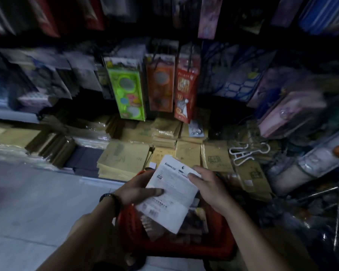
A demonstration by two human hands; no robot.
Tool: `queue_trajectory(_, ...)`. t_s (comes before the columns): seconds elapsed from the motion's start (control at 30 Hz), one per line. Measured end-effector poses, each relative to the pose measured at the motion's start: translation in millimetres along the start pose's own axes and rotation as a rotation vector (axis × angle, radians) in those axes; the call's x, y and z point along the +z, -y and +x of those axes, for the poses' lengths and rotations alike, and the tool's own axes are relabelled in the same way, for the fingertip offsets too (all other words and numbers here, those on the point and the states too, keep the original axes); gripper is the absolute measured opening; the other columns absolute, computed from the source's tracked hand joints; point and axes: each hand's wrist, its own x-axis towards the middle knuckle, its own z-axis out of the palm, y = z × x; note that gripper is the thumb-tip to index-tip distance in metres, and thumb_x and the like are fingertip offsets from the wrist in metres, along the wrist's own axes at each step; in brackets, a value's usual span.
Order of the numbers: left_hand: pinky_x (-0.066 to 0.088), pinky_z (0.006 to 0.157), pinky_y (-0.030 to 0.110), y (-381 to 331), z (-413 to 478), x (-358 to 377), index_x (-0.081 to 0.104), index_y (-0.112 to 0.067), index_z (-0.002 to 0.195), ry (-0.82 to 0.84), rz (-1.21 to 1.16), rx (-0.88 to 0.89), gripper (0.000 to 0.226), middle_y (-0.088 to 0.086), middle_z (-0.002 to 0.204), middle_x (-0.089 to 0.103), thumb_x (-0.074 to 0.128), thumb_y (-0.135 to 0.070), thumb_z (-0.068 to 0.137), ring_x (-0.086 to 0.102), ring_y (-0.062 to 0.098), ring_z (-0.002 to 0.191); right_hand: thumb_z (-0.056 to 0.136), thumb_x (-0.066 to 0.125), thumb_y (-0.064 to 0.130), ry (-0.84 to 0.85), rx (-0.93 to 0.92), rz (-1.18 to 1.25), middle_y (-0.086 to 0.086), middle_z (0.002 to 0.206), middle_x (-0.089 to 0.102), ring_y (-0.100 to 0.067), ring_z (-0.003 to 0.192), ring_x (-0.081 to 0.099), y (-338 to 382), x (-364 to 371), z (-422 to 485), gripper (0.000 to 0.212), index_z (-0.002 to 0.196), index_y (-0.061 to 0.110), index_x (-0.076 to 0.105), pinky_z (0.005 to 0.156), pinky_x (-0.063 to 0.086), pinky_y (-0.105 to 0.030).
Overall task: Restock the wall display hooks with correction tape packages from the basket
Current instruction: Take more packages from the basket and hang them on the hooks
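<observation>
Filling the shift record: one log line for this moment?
left hand + right hand: holding white package | above red basket | not yet hung

Dim aisle, edges blurred. 3 hanging packs (159, 85) side by side at centre: green (126, 89), orange (160, 85), red (186, 90). Stacks of tan envelopes (123, 159) on low shelf below, some in clear wrap. White wire hangers (247, 152) lying on envelopes at right. Pink boxed goods (288, 116) tilted far right. Pale tiled floor (33, 202) at left.
</observation>
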Motion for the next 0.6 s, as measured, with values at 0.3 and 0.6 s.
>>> queue_trajectory(0.3,0.063,0.087,0.054,-58,-35,38,0.067,-0.016,0.128,-0.313,-0.361,0.211,0.035,0.014,0.115,0.079,0.072,-0.004,0.095,0.075,0.039,0.105,0.08,0.078,0.052,-0.584,-0.289,-0.3,0.001,0.124,0.059,-0.018,0.111,0.059,84,3,-32,0.056,0.128,0.035,0.054,0.087,0.053,-0.039)
queue_trajectory(0.6,0.06,0.089,0.023,-118,-45,50,0.061,-0.04,0.14,-0.517,0.091,0.638,0.08,-0.01,0.133,0.065,0.093,-0.011,0.073,0.068,0.003,0.114,0.076,0.079,0.06,-0.28,-0.296,0.181,0.009,0.098,0.08,-0.007,0.091,0.075,150,28,-72,0.046,0.111,0.03,0.075,0.085,0.061,-0.041)
